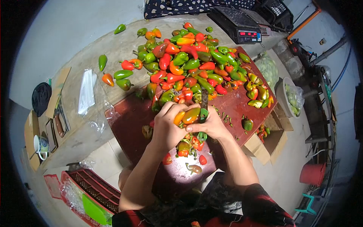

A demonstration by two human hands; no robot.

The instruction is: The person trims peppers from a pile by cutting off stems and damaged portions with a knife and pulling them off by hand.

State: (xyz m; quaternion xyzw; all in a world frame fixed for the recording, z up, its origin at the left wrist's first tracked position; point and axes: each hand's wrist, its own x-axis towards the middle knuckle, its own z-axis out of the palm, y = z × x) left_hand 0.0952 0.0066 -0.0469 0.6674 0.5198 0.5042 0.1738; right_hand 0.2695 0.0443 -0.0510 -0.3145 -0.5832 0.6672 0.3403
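Observation:
My left hand (169, 123) is closed around a yellow-brown pepper (191, 115), with an orange part of it or of a second one beside it. Closed on a green-handled knife (204, 100), my right hand (211, 125) meets the left one; its thumb reaches toward the pepper. The dark blade points away from me, and the fingers partly cover the handle. Below both hands, cut pepper pieces (183, 147) and a brownish slice (194, 168) lie on the red board (242, 108). Beyond them spreads a large heap of red, green and orange peppers (181, 58).
Trimmed peppers (258, 92) sit at the board's right side, above a cardboard box (273, 143). A digital scale (242, 30) stands at the back right. On the left are clear plastic bags (87, 92), a mug (41, 145) and a red crate (90, 189).

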